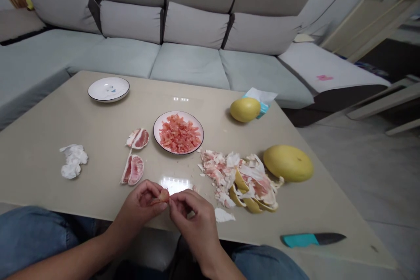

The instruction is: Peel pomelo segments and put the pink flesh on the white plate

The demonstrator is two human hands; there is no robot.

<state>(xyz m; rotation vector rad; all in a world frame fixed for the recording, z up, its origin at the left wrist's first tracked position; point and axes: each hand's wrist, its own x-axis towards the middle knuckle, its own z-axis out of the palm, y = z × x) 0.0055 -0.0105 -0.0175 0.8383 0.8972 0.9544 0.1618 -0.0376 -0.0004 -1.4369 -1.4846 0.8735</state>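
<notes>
Head view: nearest the camera, at the bottom edge, are two knees in blue denim [36,234], with bare forearms [101,245] reaching up between them. At lower centre, the left hand [141,201] has a closed grip on a small, pinkish piece of fruit [163,196], held between thumb and curled fingers just above the near edge of a beige tabletop [210,113]. The right hand [195,210] meets it, thumb and forefinger pinched together on the piece's right end.

Left of centre lie two thick fruit segments [136,170] showing pink flesh, and farther left a crumpled white tissue [74,161]. At the centre, a dark-rimmed plate [156,136] carries a mound of peeled pink pulp [180,134]; a similar white plate [109,89] sits at upper left. Right of centre spreads a heap of peel [252,183], yellow and white, beside a large yellow fruit [288,163]. Another yellow fruit [244,110] stands farther back, against a blue tissue pack [263,110]. At lower right lies a teal-handled knife [313,239], blade pointing right. A grey sofa [190,65] fills the top.
</notes>
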